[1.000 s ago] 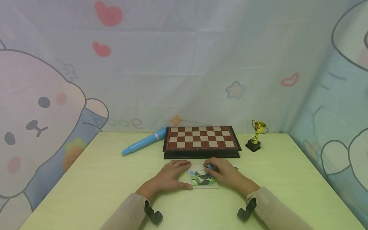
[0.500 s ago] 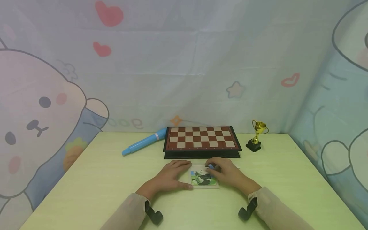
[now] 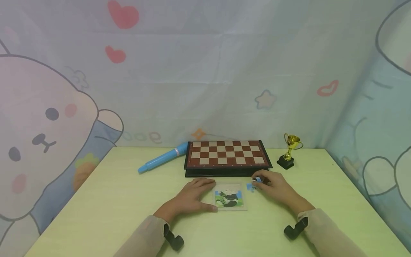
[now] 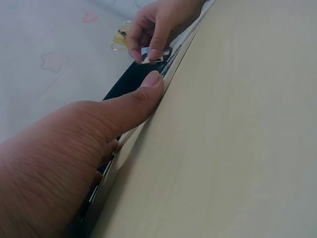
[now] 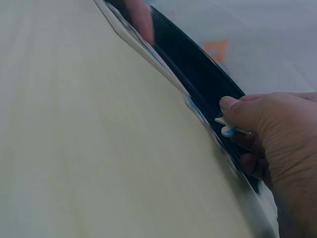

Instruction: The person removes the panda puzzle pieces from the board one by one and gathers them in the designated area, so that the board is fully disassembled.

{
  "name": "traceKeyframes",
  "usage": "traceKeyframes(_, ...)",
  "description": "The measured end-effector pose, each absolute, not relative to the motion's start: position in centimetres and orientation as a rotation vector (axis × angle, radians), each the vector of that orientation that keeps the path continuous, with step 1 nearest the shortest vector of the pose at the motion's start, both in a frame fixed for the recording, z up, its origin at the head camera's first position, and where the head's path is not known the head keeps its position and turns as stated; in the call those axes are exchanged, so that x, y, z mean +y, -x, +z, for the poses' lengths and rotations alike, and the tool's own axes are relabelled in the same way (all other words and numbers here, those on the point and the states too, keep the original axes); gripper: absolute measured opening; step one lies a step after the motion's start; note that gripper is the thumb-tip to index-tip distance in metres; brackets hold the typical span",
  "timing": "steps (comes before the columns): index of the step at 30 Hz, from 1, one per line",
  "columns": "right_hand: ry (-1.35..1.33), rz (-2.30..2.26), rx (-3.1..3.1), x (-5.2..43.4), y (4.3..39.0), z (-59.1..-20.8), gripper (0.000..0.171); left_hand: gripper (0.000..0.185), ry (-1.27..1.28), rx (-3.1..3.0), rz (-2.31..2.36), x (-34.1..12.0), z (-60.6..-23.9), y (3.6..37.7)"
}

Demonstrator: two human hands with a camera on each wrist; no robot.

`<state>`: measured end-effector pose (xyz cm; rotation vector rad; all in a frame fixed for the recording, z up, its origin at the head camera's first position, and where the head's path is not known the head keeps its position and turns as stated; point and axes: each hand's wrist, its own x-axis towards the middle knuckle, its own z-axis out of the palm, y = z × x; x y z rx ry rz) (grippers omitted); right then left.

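Note:
A square panda jigsaw puzzle [image 3: 229, 200] in a pale frame lies on the table, with a bare strip along the top of its picture. My left hand [image 3: 192, 198] rests at the frame's left side, thumb at the near corner and fingers at the far one. In the left wrist view, the thumb [image 4: 148, 87] presses along the frame's edge. Right of the frame, my right hand [image 3: 274, 184] pinches a small puzzle piece [image 5: 228, 131] between thumb and fingers. Below that hand, loose blue puzzle pieces [image 3: 249, 187] lie on the table, partly hidden by the fingers.
A folding chessboard [image 3: 226, 153] with a black case stands just behind the puzzle. To its left lies a blue pen-shaped thing [image 3: 162, 160], to its right a small gold trophy cup [image 3: 290, 146] on a black base. A printed cloth [image 3: 179, 71] hangs behind the table.
My right hand has moved right, from over the top right of the puzzle to the loose pieces, with a piece pinched. The panda picture is uncovered now. The left hand stays in place.

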<state>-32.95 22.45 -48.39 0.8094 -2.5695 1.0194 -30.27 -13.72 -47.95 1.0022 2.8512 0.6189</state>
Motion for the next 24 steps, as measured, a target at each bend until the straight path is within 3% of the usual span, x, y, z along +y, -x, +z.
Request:
traceKeyframes(10,-0.582,1.045,-2.609,27.9,33.6,-49.2,0.017,0.095,-0.999,2.847,0.624,-13.6,-47.9,30.2)
traceKeyframes(24,-0.662,1.044,-2.740,29.2,34.0,-49.2,0.016,0.094,-0.994,2.839,0.644,-13.6,-47.8,30.2)
